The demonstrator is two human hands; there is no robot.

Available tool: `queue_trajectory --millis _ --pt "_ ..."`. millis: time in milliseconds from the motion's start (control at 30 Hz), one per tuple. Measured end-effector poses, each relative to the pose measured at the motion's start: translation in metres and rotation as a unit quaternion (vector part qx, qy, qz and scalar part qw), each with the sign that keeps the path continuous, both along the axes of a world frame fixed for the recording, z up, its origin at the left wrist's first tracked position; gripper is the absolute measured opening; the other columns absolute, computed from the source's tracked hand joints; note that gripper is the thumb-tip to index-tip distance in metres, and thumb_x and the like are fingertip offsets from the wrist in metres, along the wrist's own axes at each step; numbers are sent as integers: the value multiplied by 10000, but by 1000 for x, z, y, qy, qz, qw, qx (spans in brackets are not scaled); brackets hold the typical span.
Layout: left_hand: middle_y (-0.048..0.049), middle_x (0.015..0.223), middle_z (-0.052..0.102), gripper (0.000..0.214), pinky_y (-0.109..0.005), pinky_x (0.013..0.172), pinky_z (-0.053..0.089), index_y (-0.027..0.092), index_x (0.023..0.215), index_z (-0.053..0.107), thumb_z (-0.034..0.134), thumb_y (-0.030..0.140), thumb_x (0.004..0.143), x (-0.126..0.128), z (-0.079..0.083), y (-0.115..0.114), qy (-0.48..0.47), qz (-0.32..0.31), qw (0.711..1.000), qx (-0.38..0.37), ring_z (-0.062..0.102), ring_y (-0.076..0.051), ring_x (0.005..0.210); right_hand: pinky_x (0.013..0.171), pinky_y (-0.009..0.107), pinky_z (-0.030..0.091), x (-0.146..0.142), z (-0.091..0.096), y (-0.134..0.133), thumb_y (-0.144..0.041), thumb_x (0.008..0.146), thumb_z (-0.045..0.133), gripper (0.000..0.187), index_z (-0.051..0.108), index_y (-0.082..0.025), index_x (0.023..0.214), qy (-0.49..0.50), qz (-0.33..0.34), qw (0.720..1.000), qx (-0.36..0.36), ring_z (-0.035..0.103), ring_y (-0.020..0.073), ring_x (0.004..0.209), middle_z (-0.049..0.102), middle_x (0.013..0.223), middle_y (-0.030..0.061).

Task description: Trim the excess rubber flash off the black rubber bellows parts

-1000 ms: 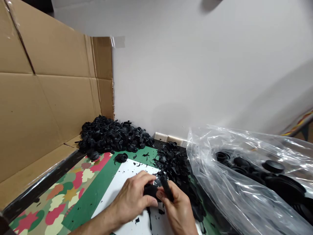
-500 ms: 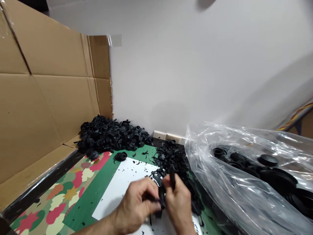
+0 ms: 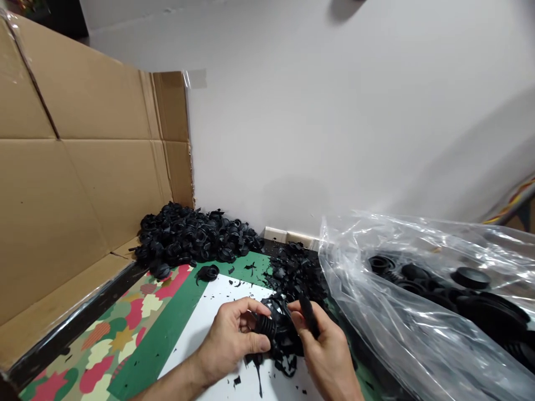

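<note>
Centrally, at the near side, a black ribbed ring (image 3: pixel 266 327) is pinched between the thumb and fingers of the left hand (image 3: pixel 232 331), over a white sheet (image 3: pixel 211 298). To its right, a dark stick (image 3: pixel 308 314) is held between the right hand's (image 3: pixel 326 348) thumb and curled fingers. Black scraps (image 3: pixel 295 273) are strewn beyond; black parts (image 3: pixel 196 236) are heaped far left. More are covered by a clear bag (image 3: pixel 359 301) at right.

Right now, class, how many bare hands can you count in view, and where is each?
2. The left hand pinches a ribbed black part over the white sheet; the right hand, to its right, holds a slim black item. No other hand shows.
</note>
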State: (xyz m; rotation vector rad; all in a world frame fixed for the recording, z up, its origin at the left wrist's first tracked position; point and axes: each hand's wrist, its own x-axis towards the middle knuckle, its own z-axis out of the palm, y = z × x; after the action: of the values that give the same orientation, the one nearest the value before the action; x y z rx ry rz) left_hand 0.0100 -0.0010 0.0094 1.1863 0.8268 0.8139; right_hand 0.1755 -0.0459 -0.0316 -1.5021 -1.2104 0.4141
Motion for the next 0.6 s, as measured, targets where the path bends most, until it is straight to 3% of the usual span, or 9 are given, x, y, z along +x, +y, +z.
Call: queue_trajectory --millis 200,333,400,500,600 --pt "64 525 510 318 -186 449 284 132 777 714 816 107 476 -2 0 3 36 49 998 17 378 -67 458 597 288 485 3 -5 -4 -420 824 555 251 666 -198 857 10 -9 1000 14 588 207 639 670 757 53" --pt "45 589 554 237 -179 484 333 129 710 731 830 110 495 -7 -5 11 55 131 989 30 435 -70 505 564 278 480 3 -7 -5 -459 829 560 284 673 -199 857 15 -8 1000 9 588 202 610 660 726 46" --pt "37 589 574 216 -162 460 329 129 686 717 837 119 507 -9 -7 16 26 148 989 -16 460 -66 504 569 281 482 2 -9 -4 -480 813 571 300 680 -202 844 21 -9 1000 -4 594 209 619 662 719 45" --pt "47 539 575 271 -151 343 262 156 823 681 810 181 586 -11 -11 21 -38 128 983 -122 434 -54 370 617 289 487 -4 -9 -3 -486 792 586 298 684 -206 821 38 0 999 -15 603 217 655 672 740 45" --pt "21 525 593 285 -160 307 328 161 922 631 755 252 683 -10 -14 22 -63 108 977 -171 520 -101 342 655 286 473 -14 -6 -4 -460 787 596 261 672 -211 800 79 -7 997 7 589 209 664 656 725 27"
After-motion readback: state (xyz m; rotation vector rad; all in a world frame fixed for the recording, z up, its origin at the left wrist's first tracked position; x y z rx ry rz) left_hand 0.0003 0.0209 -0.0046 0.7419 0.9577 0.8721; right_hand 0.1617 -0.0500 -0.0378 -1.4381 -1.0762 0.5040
